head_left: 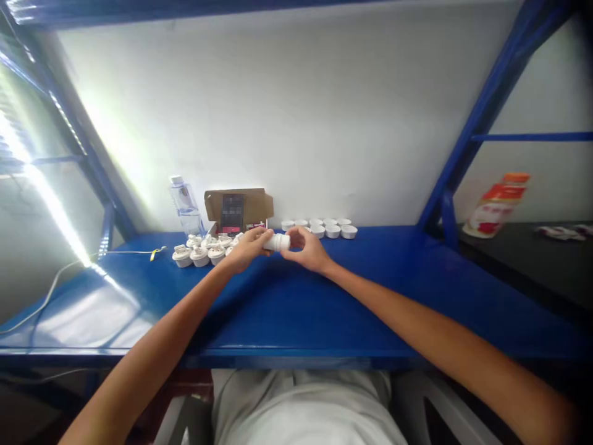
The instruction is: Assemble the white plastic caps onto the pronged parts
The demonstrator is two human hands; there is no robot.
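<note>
The left hand (250,247) is holding a small white piece (277,242), its grip closing around the left part. The right hand (308,249) is curving thumb and fingers around the piece's right end, its grip closing there, with a rounded opening showing between thumb and forefinger. The piece is lying roughly sideways between the hands, above the blue desk (296,315), near its back edge.

Just left of the hands, white lidded pots (199,256) are standing in a cluster, the left hand partly hiding them. Behind them, an open cardboard box (254,203) is leaning its flap up near the wall (296,123), with a dark panel (232,211) showing. A clear bottle (186,207) is standing left of the box. Behind and right of the right hand, shallow white cups (332,232) are sitting in two rows. A pale cord (54,284) is running across the desk's left side. At far right, a red-and-white bottle (495,207) with an orange cap is standing on a dark surface (532,266).
</note>
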